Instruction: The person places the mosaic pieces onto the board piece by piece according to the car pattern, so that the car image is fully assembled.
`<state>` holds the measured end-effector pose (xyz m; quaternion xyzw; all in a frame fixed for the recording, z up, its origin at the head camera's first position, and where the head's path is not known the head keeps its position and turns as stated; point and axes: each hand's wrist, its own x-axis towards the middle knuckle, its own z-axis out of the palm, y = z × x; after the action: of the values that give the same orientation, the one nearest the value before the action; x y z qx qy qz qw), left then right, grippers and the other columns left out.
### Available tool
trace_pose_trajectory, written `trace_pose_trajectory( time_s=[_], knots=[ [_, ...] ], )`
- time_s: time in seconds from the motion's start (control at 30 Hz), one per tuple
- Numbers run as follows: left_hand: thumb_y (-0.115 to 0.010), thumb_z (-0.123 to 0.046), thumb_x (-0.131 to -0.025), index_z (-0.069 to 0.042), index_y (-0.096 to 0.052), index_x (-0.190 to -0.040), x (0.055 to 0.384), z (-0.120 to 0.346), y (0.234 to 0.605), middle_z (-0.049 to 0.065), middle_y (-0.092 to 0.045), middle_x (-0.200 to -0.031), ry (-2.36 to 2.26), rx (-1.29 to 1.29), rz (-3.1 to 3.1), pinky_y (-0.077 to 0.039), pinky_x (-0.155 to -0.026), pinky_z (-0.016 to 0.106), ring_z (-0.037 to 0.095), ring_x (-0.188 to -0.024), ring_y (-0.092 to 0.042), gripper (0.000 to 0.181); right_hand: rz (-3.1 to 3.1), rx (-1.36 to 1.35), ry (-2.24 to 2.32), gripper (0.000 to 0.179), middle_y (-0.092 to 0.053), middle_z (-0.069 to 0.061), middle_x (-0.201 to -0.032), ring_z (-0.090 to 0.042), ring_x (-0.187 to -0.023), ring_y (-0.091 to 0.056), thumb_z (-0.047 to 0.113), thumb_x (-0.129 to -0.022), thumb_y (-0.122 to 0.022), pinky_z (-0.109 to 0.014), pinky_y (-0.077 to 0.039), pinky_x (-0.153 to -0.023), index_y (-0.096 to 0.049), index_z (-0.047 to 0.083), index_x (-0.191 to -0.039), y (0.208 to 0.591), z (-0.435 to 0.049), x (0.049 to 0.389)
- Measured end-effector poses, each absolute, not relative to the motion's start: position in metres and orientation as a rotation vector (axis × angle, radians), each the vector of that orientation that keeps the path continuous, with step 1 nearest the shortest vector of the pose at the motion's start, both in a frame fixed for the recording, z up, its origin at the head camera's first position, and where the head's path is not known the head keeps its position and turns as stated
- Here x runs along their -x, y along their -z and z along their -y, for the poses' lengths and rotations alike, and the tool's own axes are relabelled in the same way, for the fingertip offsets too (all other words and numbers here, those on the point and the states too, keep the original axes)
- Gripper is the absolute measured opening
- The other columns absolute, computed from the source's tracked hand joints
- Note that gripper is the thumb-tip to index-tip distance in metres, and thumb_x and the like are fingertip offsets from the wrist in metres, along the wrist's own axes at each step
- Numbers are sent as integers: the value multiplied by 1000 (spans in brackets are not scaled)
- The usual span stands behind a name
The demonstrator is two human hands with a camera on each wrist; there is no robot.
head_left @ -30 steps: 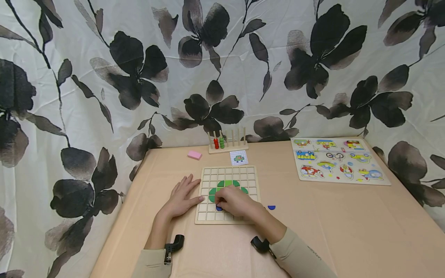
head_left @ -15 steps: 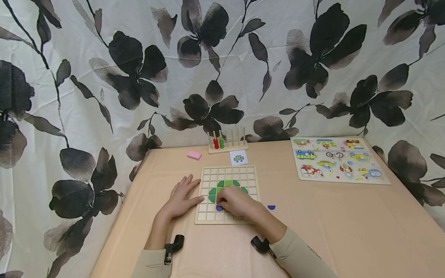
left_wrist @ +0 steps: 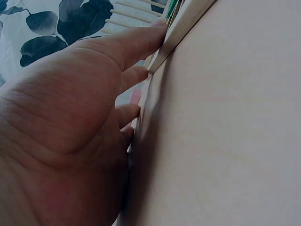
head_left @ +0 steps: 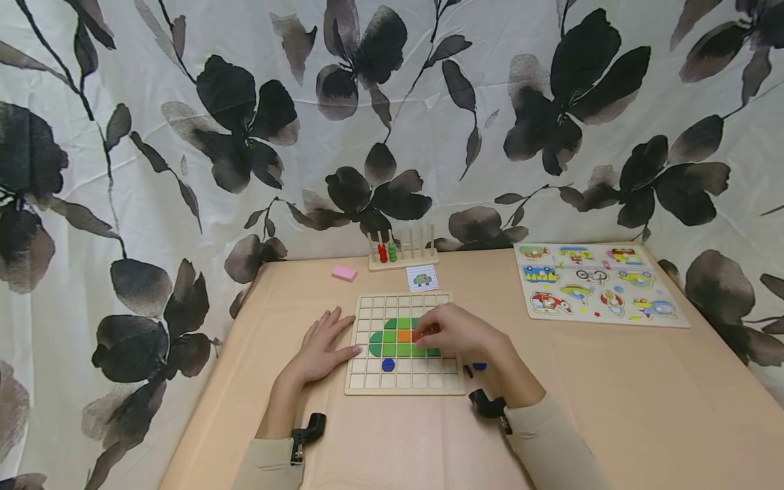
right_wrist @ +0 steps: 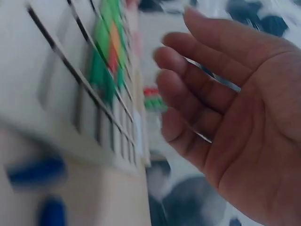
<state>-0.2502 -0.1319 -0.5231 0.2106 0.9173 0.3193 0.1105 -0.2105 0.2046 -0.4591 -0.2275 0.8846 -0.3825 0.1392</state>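
Note:
A wooden grid board carries green tiles with an orange tile among them; part of the pattern is hidden behind my right hand. A blue round piece sits in a cell below the green ones. My left hand lies on the table, thumb and fingertips against the board's left edge. Over the board's right side hovers my right hand, its fingers loosely bent with nothing between them in the right wrist view. Blue pieces lie on the table just beyond the board's right edge.
Behind the board are a card with a small coloured picture, a pink block and a peg counter with red and green beads. A picture puzzle board lies at the back right. A floral curtain hangs behind the table.
My right hand has left the blue piece and moved up and to the right, uncovering that piece and the orange tile. My left hand has stayed in place.

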Motion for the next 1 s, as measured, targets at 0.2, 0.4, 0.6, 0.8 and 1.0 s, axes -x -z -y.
trace_pose_trajectory(
  time_s=[0.2, 0.4, 0.6, 0.8, 1.0],
  knots=[
    [-70, -54, -95, -21, -44, -160, 250, 131, 525, 14, -13, -175, -934, -613, -2697, 2, -129, 60, 38, -163, 0, 78, -2476, 515, 1120, 22, -71, 1, -89, -20, -86, -61, 18, -89, -84, -29, -54, -77, -79, 9, -109, 453, -256, 210],
    [-70, -54, -95, -21, -43, -160, 250, 132, 525, 13, -12, -176, -933, -610, -2696, 3, -130, 59, 36, -163, 1, 78, -2442, 411, 1029, 23, -65, -3, -83, -20, -81, -57, 9, -79, -90, -32, -49, -72, -76, 8, -98, 460, -289, 207],
    [-70, -54, -95, -21, -44, -160, 250, 132, 524, 13, -13, -176, -932, -612, -2711, 2, -130, 58, 37, -163, -1, 77, -2390, 378, 969, 38, -60, -4, -83, -19, -81, -54, 13, -73, -96, -32, -44, -71, -70, 9, -100, 471, -290, 206],
    [-70, -56, -95, -22, -44, -160, 249, 132, 524, 13, -13, -175, -939, -613, -2708, 2, -129, 60, 37, -163, 0, 78, -2428, 337, 902, 47, -58, -6, -83, -20, -80, -54, 10, -68, -97, -33, -42, -71, -63, 11, -100, 474, -282, 206],
    [-70, -56, -95, -21, -44, -160, 250, 133, 525, 13, -14, -175, -940, -612, -2713, 2, -129, 59, 36, -163, -1, 78, -2511, 284, 887, 36, -58, -3, -78, -20, -77, -55, 11, -74, -94, -33, -43, -68, -65, 11, -95, 476, -283, 207]
  ],
)
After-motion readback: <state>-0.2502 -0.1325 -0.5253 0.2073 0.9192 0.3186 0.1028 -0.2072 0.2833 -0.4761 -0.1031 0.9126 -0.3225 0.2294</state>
